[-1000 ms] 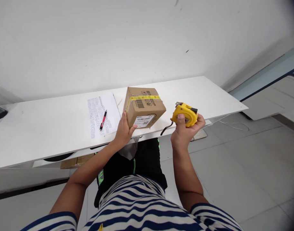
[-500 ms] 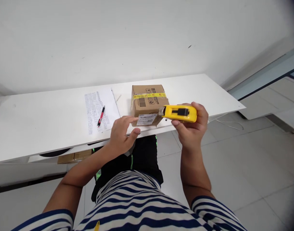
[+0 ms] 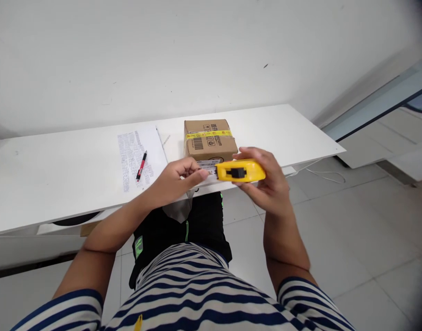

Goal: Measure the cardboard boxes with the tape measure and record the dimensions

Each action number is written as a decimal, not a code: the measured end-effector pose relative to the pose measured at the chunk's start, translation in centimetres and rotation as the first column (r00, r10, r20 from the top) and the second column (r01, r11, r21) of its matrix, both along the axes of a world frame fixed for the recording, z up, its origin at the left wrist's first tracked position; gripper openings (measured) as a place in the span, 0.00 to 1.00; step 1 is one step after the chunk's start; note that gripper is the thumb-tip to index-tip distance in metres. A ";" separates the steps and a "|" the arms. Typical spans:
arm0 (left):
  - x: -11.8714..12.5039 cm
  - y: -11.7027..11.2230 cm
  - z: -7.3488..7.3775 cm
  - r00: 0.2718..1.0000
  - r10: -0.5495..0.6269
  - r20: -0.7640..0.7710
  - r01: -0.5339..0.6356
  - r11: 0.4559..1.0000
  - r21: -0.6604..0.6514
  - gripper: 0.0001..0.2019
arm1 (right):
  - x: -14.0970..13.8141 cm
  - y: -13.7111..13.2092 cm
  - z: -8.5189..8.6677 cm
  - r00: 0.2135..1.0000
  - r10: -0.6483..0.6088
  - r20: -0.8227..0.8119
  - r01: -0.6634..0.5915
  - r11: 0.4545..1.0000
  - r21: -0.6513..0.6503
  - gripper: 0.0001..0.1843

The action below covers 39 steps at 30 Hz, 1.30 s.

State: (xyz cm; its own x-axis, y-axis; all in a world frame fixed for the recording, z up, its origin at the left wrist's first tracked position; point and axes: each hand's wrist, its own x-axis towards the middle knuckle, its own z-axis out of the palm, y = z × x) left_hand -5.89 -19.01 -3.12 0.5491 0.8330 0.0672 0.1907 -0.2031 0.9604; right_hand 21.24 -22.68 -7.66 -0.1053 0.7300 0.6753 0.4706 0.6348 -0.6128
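- Held a yellow tape measure (image 3: 249, 170) in the right hand (image 3: 275, 185), at the near edge of the white table (image 3: 59, 170) and at 4 o'clock from the cardboard box (image 3: 212, 147); could not tell touching the box from hanging just apart.
- Clamped the right fingers firmly on the case, with forefinger along the 12 o'clock side and thumb along the 6 o'clock side.
- Bent the thumb and forefinger of the left hand (image 3: 172, 182) close together at 9 o'clock, just beside the case's mouth; could not tell a pinch on the blade end from bare fingertips.
- Looked stiff, hard-shelled and hardly fragile, probably compact enough for one palm though dense for its bulk, perhaps a little slick on smooth plastic.
- Seemed best taken by the two broad sides, with thumb within reach of the black lock button (image 3: 237, 173) and well away from a likely springy blade.
- Pointed the mouth toward 9 o'clock, lock button facing the camera.
- Lay nearly level along the long axis, from 9 to 3 o'clock, broad faces toward 12 and 6.
- Showed, toward 9 o'clock, a red-and-black pen (image 3: 141, 166) lying on paper (image 3: 152, 147).
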 end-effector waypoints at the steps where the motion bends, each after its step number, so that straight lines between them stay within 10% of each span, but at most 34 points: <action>1: -0.2 0.8 0.3 1.000 0.025 -0.005 -0.025 1.000 0.012 0.19 | 0.7 0.5 0.0 0.999 -0.037 -0.032 0.037 0.999 0.017 0.39; 12: -3.1 11.9 -0.9 0.938 0.345 -0.043 -0.347 0.927 -0.142 0.14 | 9.1 11.6 -2.4 0.952 -0.219 -0.212 0.235 0.971 0.051 0.41; 39: 0.0 13.2 -2.2 0.933 0.163 -0.320 -0.188 0.981 -0.051 0.20 | 6.8 11.6 -2.9 0.972 -0.225 -0.067 0.229 0.971 0.063 0.37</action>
State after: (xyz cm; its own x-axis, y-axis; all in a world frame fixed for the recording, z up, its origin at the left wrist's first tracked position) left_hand -5.93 -5.83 -5.36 0.3762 0.9135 -0.1549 0.5096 -0.0644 0.8580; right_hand 28.01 -11.04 -10.52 0.0994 0.6813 0.7252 0.5720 0.5573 -0.6019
